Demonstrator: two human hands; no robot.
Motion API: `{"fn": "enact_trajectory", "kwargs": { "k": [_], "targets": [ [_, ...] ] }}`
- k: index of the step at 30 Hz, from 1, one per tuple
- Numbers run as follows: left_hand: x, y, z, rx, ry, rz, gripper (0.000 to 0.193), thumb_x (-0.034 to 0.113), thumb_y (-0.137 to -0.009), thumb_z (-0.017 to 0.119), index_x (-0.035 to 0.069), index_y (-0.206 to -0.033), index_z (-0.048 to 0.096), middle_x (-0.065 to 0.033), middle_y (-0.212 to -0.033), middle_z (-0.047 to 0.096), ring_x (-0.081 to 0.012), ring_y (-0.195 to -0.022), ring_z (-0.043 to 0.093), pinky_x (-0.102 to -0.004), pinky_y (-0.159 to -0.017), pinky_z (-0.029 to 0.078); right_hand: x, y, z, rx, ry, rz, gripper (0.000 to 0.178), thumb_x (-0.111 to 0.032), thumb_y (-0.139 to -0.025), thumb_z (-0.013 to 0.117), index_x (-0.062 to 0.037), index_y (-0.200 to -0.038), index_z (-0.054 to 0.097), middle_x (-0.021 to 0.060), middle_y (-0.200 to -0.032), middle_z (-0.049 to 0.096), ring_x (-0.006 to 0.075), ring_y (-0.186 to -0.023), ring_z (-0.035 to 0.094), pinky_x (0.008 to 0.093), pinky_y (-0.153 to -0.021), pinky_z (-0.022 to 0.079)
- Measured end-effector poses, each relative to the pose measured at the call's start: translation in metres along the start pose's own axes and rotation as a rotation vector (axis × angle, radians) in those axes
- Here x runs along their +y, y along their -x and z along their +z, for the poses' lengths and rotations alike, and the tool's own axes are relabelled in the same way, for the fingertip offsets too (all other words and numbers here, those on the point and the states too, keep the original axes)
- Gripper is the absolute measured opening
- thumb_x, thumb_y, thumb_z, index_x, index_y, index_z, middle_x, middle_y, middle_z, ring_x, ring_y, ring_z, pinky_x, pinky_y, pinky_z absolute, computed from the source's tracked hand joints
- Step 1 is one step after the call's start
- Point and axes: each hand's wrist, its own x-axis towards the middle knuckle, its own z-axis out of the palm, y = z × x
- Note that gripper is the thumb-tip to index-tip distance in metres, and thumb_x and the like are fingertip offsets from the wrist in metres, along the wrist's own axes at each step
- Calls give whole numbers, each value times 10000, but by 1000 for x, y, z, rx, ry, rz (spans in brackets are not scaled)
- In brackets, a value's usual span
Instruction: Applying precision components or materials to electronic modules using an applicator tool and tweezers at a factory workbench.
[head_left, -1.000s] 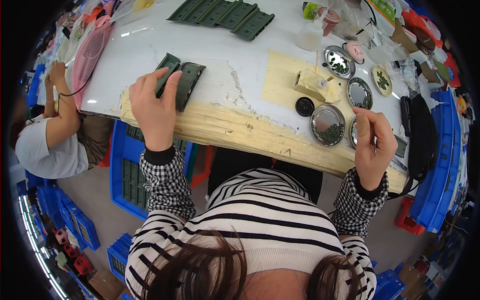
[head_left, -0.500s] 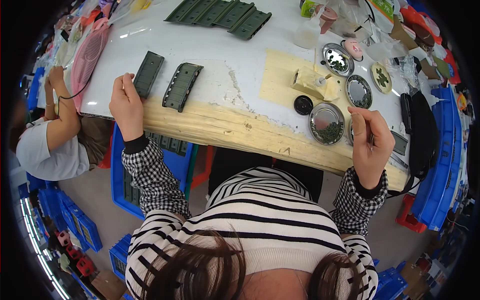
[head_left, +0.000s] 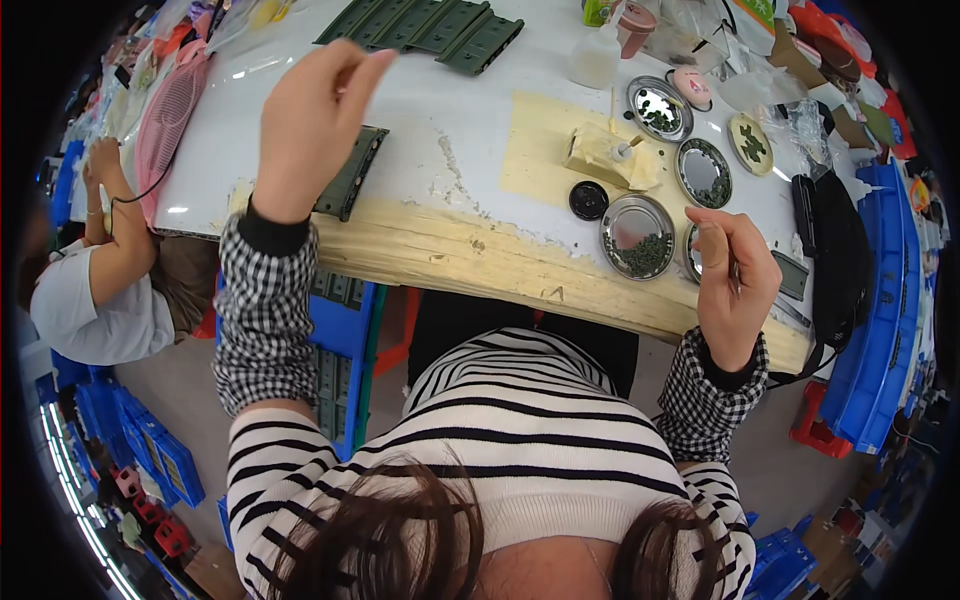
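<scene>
- Panel point(head_left: 360, 175), dark green, lies at the near edge of the table point(head_left: 425, 115), partly covered by the left hand.
- The left hand point(head_left: 312, 130), blurred, is above the table; its grip cannot be told.
- The right hand point(head_left: 738, 285) is curled near a round dish point(head_left: 626, 216) of green bits point(head_left: 646, 256); whether it pinches anything cannot be told.

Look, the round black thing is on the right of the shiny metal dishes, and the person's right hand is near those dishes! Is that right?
Not quite: the head view shows the round black thing on the left of the shiny metal dishes. The person's right hand is near those dishes.
</scene>
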Motion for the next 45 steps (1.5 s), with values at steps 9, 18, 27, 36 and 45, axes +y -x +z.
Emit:
{"fn": "enact_trajectory", "kwargs": {
  "k": [9, 18, 27, 36, 45],
  "targets": [
    [17, 13, -20, -537, -361, 134, 416, 327, -769, 754, 27, -855, 479, -146, -786, 530, -324, -772, 575, -395, -671, 448, 6, 17, -15, 9, 22, 37, 75, -41, -890, 631, 6, -933, 671, 50, -721, 565, 86, -572, 453, 220, -524, 345],
    [-7, 67, -8, -233, -107, -339, 389, 147, -854, 689, 20, -1134, 452, -219, -1077, 609, -393, -1049, 602, -417, -828, 483, -4, 13, 0, -49, -54, 55, 61, -26, -860, 666, -2, -915, 681, 23, -655, 504, 76, -534, 385, 230, -495, 305],
    [-6, 28, 11, 54, -302, 23, 334, 192, -833, 722, 51, -1101, 582, -125, -1028, 598, -308, -964, 577, -368, -823, 498, 5, 22, -3, -45, -41, 43, 73, -13, -846, 674, -4, -919, 683, 25, -646, 488, 87, -528, 374, 236, -489, 296],
    [-27, -37, 74, -150, -406, 573, 181, 66, -773, 680, 65, -932, 594, -36, -1026, 568, -239, -963, 526, -354, -807, 462, -2, 33, -10, -40, -10, 39, 74, -33, -860, 671, -6, -928, 680, 26, -662, 507, 78, -521, 375, 232, -484, 294],
    [-2, -14, 57, -73, 531, 287, 146, 28, -905, 573, 19, -1032, 503, -119, -1131, 636, -244, -998, 618, -348, -873, 490, -1, 29, -8, -37, -24, 54, 81, -60, -878, 659, -5, -933, 681, 35, -657, 506, 95, -539, 382, 238, -496, 301]
  ]
}}
